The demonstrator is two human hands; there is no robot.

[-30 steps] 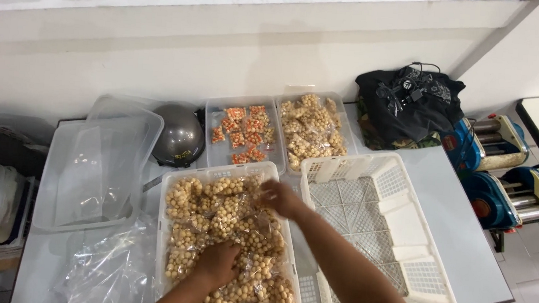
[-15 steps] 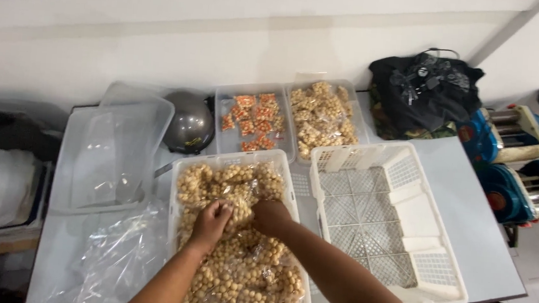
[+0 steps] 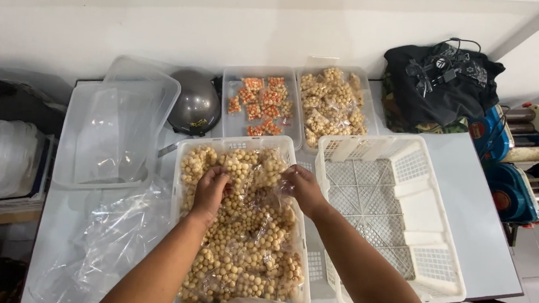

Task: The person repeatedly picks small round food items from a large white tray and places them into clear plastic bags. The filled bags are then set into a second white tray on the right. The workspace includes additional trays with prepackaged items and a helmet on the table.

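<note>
Packets of small round tan snacks (image 3: 246,246) in clear plastic fill a white basket (image 3: 184,164) at the middle of the table (image 3: 470,206). Both hands work at the far end of this basket. The left hand (image 3: 211,188) is curled, fingers pressed down into the heap, and the right hand (image 3: 302,186) pinches the clear wrap of one packet (image 3: 262,167) that lies between the two hands.

At three o'clock from the filled basket, touching its side, sits an empty white slotted basket (image 3: 406,201). At twelve o'clock lie two clear trays side by side: one with small orange-and-white packets (image 3: 259,102), one with more tan snack packets (image 3: 331,102). At eleven o'clock rests a grey dome-shaped helmet (image 3: 194,104), and at ten o'clock an empty clear plastic tub (image 3: 111,132). Loose clear plastic sheeting (image 3: 105,241) spreads at eight o'clock. A black bag with cables (image 3: 441,82) sits at two o'clock, with blue-and-cream machines (image 3: 518,165) beyond the table's edge at three o'clock.
</note>
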